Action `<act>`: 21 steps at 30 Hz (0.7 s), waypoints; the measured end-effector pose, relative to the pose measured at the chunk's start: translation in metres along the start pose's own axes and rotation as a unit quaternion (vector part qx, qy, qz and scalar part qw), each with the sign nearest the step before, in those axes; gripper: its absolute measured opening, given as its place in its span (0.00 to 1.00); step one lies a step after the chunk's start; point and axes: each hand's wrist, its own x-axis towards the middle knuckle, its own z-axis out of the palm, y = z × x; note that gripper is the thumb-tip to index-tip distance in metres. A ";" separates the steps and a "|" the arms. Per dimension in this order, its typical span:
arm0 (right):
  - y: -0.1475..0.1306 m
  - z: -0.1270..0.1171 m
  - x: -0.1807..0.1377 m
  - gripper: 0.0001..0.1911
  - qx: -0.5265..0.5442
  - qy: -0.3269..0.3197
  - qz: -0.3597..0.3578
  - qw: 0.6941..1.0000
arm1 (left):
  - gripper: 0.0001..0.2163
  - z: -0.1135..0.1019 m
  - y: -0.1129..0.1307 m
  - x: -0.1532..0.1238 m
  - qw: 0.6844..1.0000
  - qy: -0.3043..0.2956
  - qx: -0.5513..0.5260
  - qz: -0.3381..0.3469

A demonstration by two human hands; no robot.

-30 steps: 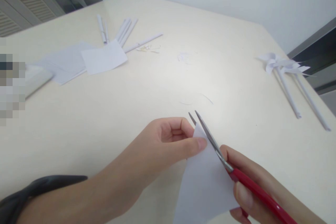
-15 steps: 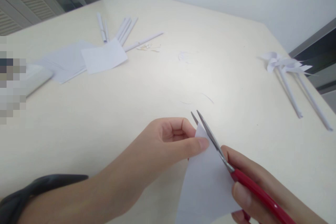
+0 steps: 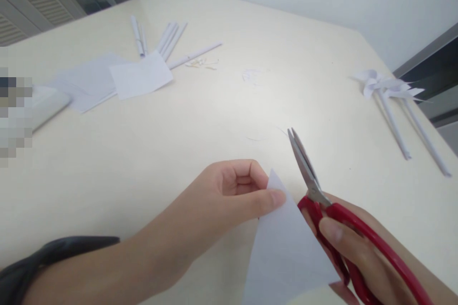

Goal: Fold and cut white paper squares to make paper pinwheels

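My left hand (image 3: 239, 190) pinches a white sheet of paper (image 3: 286, 248) near its pointed top corner, thumb on the face and fingers behind. The paper's lower end runs out of the frame. In my right hand (image 3: 358, 248) is a pair of scissors (image 3: 314, 190) with red handles. Their metal blades point up and away, only slightly apart, and nothing lies between them. They sit just right of the paper's slanted edge. A thin paper sliver (image 3: 254, 139) lies on the table beyond the left hand, and another is partly behind the blade tips.
At the back left lie paper sheets (image 3: 141, 78) and several rolled paper sticks (image 3: 171, 38), with small scraps (image 3: 202, 64) beside them. Two paper pinwheels (image 3: 393, 119) on sticks rest near the right table edge. A white object (image 3: 50, 105) stands at the left, partly blurred out.
The scissors have come away from the paper's edge, up and to the right, and their blades have turned. My left hand has stayed nearly still with the paper.
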 end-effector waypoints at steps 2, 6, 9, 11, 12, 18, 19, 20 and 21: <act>0.002 -0.005 0.002 0.21 0.006 -0.005 -0.030 1.000 | 0.12 0.000 -0.001 0.000 1.000 0.000 0.005 0.008; -0.002 -0.007 0.002 0.15 0.003 -0.023 -0.073 0.997 | 0.11 -0.001 -0.001 0.001 1.000 0.006 0.002 0.019; -0.008 -0.004 0.000 0.13 0.003 0.004 -0.048 0.999 | 0.10 -0.002 0.002 0.002 0.999 0.017 -0.007 0.027; -0.010 -0.001 -0.001 0.13 0.005 0.029 -0.043 0.999 | 0.08 -0.001 0.005 0.001 1.000 0.009 -0.016 0.024; -0.011 0.000 -0.001 0.13 0.007 0.035 -0.048 0.998 | 0.07 0.001 0.006 0.001 1.000 0.000 -0.018 0.017; -0.010 0.002 -0.004 0.10 -0.008 0.030 -0.065 0.997 | 0.02 0.008 0.005 0.000 0.999 -0.039 -0.002 -0.004; -0.010 0.002 -0.005 0.10 -0.010 0.026 -0.064 0.998 | 0.03 0.008 0.004 0.000 0.999 -0.040 -0.001 0.004; -0.011 0.002 -0.005 0.10 -0.011 0.023 -0.060 0.998 | 0.03 0.007 0.003 0.001 0.999 -0.043 -0.002 0.010; -0.012 0.003 -0.006 0.10 -0.014 0.024 -0.054 0.998 | 0.03 0.006 0.002 0.002 0.999 -0.049 -0.004 0.013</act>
